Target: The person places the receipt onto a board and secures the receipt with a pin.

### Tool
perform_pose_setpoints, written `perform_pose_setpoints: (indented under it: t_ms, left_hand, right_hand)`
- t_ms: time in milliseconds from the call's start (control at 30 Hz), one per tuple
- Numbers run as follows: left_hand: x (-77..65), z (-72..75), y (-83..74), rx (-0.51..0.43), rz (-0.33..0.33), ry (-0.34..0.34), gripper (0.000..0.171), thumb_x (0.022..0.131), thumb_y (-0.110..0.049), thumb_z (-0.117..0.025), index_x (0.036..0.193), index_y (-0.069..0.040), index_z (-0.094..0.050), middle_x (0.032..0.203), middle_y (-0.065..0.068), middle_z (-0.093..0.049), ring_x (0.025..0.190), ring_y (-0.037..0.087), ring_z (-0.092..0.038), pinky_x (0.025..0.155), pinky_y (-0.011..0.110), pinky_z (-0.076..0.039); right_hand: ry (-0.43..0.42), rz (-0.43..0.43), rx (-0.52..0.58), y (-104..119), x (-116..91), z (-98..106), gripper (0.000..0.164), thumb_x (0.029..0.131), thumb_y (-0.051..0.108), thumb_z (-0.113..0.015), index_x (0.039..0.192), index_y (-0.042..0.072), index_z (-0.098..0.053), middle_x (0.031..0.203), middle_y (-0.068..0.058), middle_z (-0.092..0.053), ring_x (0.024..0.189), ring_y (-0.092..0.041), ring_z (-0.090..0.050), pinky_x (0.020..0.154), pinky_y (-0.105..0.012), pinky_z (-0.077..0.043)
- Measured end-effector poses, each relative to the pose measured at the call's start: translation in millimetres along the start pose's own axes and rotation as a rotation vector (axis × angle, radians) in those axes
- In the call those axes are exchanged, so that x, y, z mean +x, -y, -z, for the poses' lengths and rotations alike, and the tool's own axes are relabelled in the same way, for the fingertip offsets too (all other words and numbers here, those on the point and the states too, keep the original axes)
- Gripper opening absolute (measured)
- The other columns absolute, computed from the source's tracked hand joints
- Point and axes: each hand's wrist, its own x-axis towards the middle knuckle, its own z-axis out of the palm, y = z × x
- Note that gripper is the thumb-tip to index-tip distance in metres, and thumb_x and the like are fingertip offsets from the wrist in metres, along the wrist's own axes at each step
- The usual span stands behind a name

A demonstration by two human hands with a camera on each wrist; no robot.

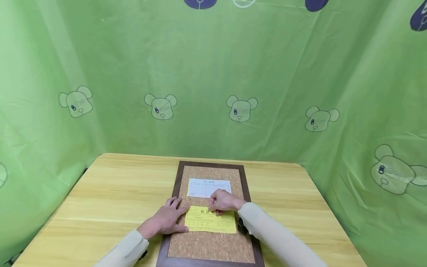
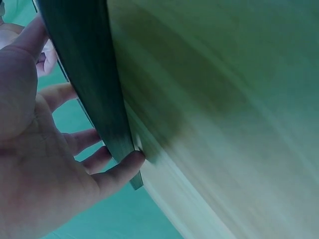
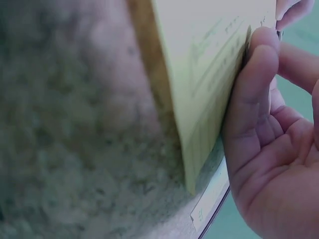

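Note:
A corkboard (image 1: 210, 246) in a dark wooden frame lies on the table. On its cork is a yellow receipt slip (image 1: 210, 222) with printed characters. My left hand (image 1: 168, 217) spreads its fingers across the board's left frame (image 2: 84, 64), the thumb at the slip's lower left corner. At the slip's upper edge, my right hand (image 1: 224, 200) pinches with thumb and forefinger. A small dark thing shows beside those fingertips in the right wrist view; I cannot tell its kind. There, the yellow slip (image 3: 199, 89) has one end standing off the cork.
Above the yellow slip, a white ruled form (image 1: 200, 187) lies on the cork, partly overlapped by my right hand. The wooden table (image 1: 126, 193) extends on both sides of the board. A green curtain (image 1: 200, 55) with bear faces surrounds the table.

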Motion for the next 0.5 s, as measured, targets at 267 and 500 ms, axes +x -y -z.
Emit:
perform_pose_setpoints:
  t_ms: [267, 500]
  left_hand:
    - [1.7, 1.8, 2.2, -0.025, 0.006, 0.004, 0.079, 0.081, -0.053, -0.067, 0.143, -0.011, -0.043, 0.146, 0.026, -0.029, 0.133, 0.045, -0.023, 0.096, 0.06, -0.036]
    - [2.0, 6.6, 3.6, -0.06, 0.021, -0.031, 0.072, 0.084, -0.047, -0.066, 0.141, -0.008, -0.045, 0.144, 0.026, -0.031, 0.131, 0.045, -0.026, 0.097, 0.06, -0.033]
  right_hand:
    - [-0.036, 0.055, -0.02, 2.2, -5.5, -1.3, 0.014, 0.087, 0.01, -0.066, 0.074, 0.008, -0.062, 0.061, -0.003, -0.06, 0.049, -0.013, -0.056, 0.046, -0.023, -0.045]
    - [-0.098, 0.088, 0.007, -6.9, -12.0, 9.7, 0.011, 0.088, 0.007, -0.064, 0.077, 0.006, -0.062, 0.061, -0.004, -0.058, 0.048, -0.012, -0.054, 0.046, -0.022, -0.044]
